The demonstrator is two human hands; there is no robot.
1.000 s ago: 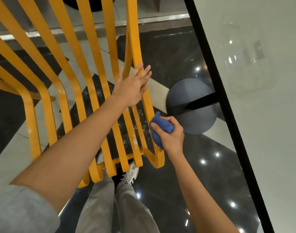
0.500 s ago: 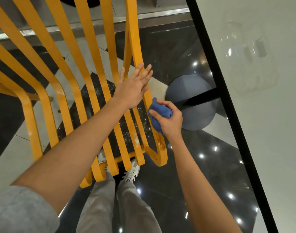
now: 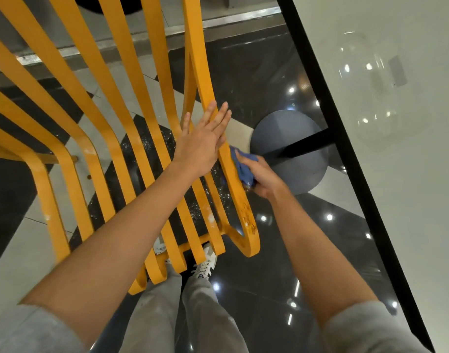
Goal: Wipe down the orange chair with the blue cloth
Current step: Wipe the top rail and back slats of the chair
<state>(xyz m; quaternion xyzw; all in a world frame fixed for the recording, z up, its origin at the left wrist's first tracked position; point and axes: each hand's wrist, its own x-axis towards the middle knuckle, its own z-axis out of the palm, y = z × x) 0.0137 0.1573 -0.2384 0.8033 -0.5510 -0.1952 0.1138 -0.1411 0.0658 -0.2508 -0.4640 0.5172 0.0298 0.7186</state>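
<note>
Left hand (image 3: pixel 202 146) flat, fingers straight, pressed on outer slat of orange chair (image 3: pixel 139 118); right hand (image 3: pixel 263 174) clutching bunched blue cloth (image 3: pixel 243 169) against that slat's outer edge, beside white table (image 3: pixel 409 174)

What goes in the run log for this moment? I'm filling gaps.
left hand: flat on orange chair | right hand: presses blue cloth to outer slat | stage: wiping

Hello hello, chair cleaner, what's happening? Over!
Left hand flat on the orange chair. Right hand grips blue cloth, pressed on outer slat. Nothing blocking. Over.
</note>
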